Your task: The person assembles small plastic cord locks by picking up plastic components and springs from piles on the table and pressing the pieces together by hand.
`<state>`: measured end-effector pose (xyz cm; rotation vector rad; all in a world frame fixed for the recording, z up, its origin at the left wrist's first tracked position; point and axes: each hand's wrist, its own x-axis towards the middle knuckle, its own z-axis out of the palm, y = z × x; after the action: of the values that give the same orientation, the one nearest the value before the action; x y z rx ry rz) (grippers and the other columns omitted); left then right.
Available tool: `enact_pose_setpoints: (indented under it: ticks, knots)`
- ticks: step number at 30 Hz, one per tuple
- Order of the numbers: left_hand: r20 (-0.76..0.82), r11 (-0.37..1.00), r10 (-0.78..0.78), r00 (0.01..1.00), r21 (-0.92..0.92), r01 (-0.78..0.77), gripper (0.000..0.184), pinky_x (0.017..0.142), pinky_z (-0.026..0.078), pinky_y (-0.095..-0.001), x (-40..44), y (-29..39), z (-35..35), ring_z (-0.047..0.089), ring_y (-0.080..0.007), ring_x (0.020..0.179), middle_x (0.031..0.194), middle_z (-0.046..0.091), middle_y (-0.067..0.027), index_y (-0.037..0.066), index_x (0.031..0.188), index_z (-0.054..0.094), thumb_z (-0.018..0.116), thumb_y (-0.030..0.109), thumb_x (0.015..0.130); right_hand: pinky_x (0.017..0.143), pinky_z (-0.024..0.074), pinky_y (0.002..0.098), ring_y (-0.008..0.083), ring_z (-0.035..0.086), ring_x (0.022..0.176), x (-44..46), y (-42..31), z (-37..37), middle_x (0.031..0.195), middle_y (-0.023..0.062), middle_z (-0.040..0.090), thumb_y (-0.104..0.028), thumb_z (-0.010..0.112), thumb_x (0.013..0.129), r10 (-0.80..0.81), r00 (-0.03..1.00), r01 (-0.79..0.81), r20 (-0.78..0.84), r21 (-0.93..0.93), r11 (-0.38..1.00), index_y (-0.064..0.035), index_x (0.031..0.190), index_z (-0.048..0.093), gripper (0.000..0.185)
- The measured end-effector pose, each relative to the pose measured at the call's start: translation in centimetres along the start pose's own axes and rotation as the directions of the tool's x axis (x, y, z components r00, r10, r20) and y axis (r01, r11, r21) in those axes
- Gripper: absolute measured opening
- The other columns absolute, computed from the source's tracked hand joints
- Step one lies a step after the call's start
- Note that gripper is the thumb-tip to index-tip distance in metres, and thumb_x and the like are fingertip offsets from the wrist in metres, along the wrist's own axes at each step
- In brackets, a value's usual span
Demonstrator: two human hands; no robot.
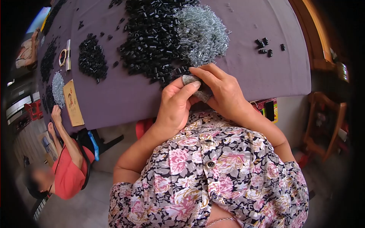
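Note:
My left hand (175, 102) and my right hand (226, 89) meet at the near edge of the heaps, with fingers closed in a pinch. Anything held between the fingertips is hidden or too small to name. Grey wraps (190, 79) cover some of the fingers where the hands come together. Just beyond the fingertips lies a large heap of short black plastic tube-like pieces (152, 41). Against its right side rests a heap of small shiny metal springs (203, 34).
A smaller heap of black parts (92, 57) lies to the left, and several loose black pieces (262, 45) to the right. Tape roll (62, 57) and cardboard piece (73, 102) sit near a co-worker in a red shirt (72, 169). A wooden chair (327, 125) stands at right.

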<state>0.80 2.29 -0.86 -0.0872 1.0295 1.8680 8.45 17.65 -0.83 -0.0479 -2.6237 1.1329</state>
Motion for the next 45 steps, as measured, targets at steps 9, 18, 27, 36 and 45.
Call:
enact_pose_setpoints:
  ticks: [9, 18, 27, 36, 45]
  knots:
    - [0.052, 0.987, -0.136, 0.989, 0.091, 0.131, 0.022, 0.087, 0.054, -0.0285, 0.0, 0.6, 0.6, 0.066, -0.0102, 0.094, 0.106, 0.07, -0.0043, 0.0, 0.114, 0.067, 0.055, 0.014, 0.102, 0.077, 0.0563, 0.0418, 0.0341, 0.068, 0.091, -0.5, 0.6, -0.1, 0.106, 0.0121, 0.064, -0.003, 0.077, 0.068, 0.012, 1.0, -0.012, 0.002, 0.118, 0.993, -0.0027, 0.118, 0.065, 0.052]
    - [0.092, 0.993, -0.036, 0.995, 0.114, 0.025, 0.022, 0.082, 0.05, -0.0278, 0.2, -0.9, 0.0, 0.061, -0.0071, 0.093, 0.105, 0.067, -0.0023, 0.001, 0.114, 0.066, 0.054, 0.016, 0.103, 0.077, 0.0555, 0.0435, 0.0384, 0.066, 0.091, -0.5, 0.4, -0.1, 0.104, 0.0151, 0.063, 0.003, 0.07, 0.068, 0.03, 0.999, -0.032, 0.017, 0.181, 0.983, -0.0008, 0.117, 0.064, 0.05]
    - [0.099, 0.965, -0.069, 0.993, 0.258, 0.042, 0.021, 0.075, 0.048, -0.0229, 0.1, -0.1, 0.3, 0.059, -0.0042, 0.086, 0.099, 0.067, -0.0001, 0.001, 0.111, 0.067, 0.053, 0.016, 0.104, 0.078, 0.0549, 0.0439, 0.0397, 0.065, 0.093, -0.7, 0.4, -0.3, 0.105, 0.0169, 0.062, 0.004, 0.069, 0.069, 0.045, 0.999, -0.05, 0.031, 0.214, 0.976, 0.001, 0.118, 0.063, 0.05]
    - [0.116, 0.943, -0.111, 0.987, 0.325, 0.068, 0.024, 0.079, 0.052, -0.0256, 0.9, -0.5, -0.6, 0.063, -0.0068, 0.089, 0.102, 0.068, -0.0038, -0.001, 0.112, 0.067, 0.051, 0.016, 0.104, 0.079, 0.0538, 0.0445, 0.0411, 0.065, 0.093, -1.1, 0.3, -0.3, 0.105, 0.0183, 0.062, 0.003, 0.07, 0.072, 0.079, 0.996, -0.088, 0.048, 0.226, 0.97, 0.0018, 0.119, 0.063, 0.048]
    - [0.128, 0.966, -0.164, 0.978, 0.22, 0.134, 0.025, 0.086, 0.056, -0.0329, 0.4, -0.2, -0.5, 0.067, -0.0132, 0.093, 0.103, 0.069, -0.0069, -0.003, 0.112, 0.065, 0.05, 0.014, 0.102, 0.079, 0.0538, 0.0433, 0.0401, 0.065, 0.093, -1.2, 0.4, -0.6, 0.104, 0.0179, 0.063, 0.001, 0.072, 0.073, 0.04, 0.996, -0.058, 0.077, 0.243, 0.968, 0.0018, 0.119, 0.063, 0.048]
